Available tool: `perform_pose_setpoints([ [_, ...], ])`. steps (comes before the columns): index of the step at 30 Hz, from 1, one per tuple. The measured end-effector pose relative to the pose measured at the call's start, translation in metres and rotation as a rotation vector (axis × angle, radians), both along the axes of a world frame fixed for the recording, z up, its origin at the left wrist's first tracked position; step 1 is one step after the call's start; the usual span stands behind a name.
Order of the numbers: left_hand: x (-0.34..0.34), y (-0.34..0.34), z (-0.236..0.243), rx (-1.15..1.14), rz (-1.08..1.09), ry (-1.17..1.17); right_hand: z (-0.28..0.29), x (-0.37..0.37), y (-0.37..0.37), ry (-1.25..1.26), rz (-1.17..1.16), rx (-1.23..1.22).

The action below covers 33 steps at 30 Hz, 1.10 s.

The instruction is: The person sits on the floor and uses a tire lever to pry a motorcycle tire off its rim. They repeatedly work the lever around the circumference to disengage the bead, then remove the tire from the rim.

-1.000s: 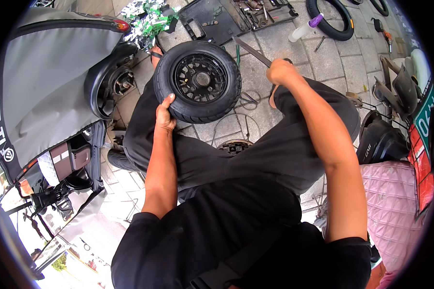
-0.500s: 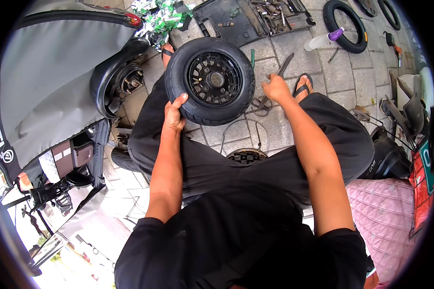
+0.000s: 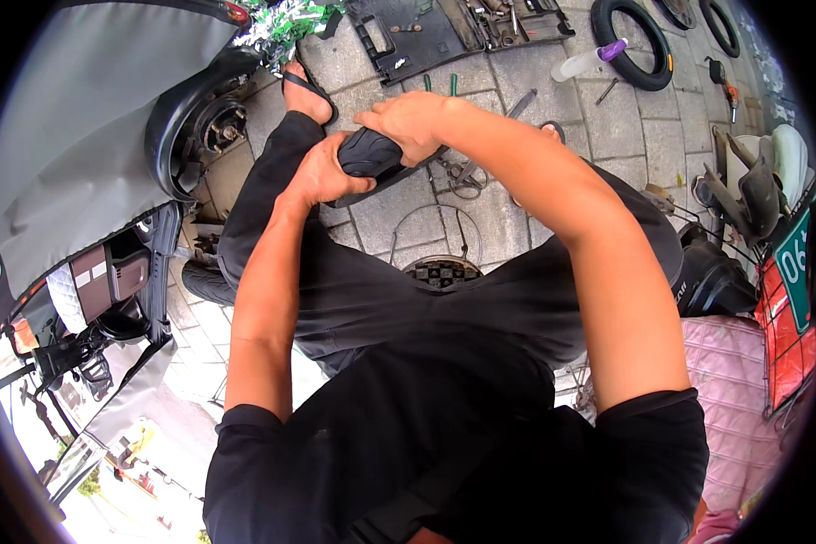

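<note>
Tipped edge-on since half a second earlier, the wheel (image 3: 369, 154) was between the legs (image 3: 267, 208), near the tool case (image 3: 417, 45), the left hand (image 3: 323, 172) gripping its left side and the right hand (image 3: 414, 123), moved off the blade (image 3: 522, 102) lying on the paving (image 3: 508, 218), gripping its right.

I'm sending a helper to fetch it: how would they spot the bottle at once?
At the top, find the open black tool case. Right of it is a loose black tyre; the bottle shows at the tyre's lower left, its tip overlapping it. Pale-bodied with a purple top, it stands out from those dark neighbours.
</note>
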<state>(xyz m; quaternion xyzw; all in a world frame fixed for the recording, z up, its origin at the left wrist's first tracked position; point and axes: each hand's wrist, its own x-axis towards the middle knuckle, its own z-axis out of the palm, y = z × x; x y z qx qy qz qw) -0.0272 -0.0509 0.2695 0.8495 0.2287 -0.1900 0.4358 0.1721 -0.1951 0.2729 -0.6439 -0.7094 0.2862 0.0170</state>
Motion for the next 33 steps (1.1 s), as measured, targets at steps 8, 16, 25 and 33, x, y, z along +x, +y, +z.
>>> perform_pose_setpoints([
  [8,-0.004,-0.001,0.01,0.121,-0.107,0.031,-0.01,-0.032,-0.016,0.077,-0.132,0.124],
  [16,-0.029,-0.049,0.008,0.279,-0.056,-0.07,-0.014,-0.052,-0.046,0.046,-0.122,0.227],
  [25,-0.04,-0.069,-0.009,0.344,0.026,-0.127,-0.02,-0.062,-0.059,0.058,-0.146,0.208],
  [33,-0.012,-0.075,0.016,0.379,-0.019,-0.013,-0.021,-0.045,-0.064,0.038,-0.178,0.231],
])
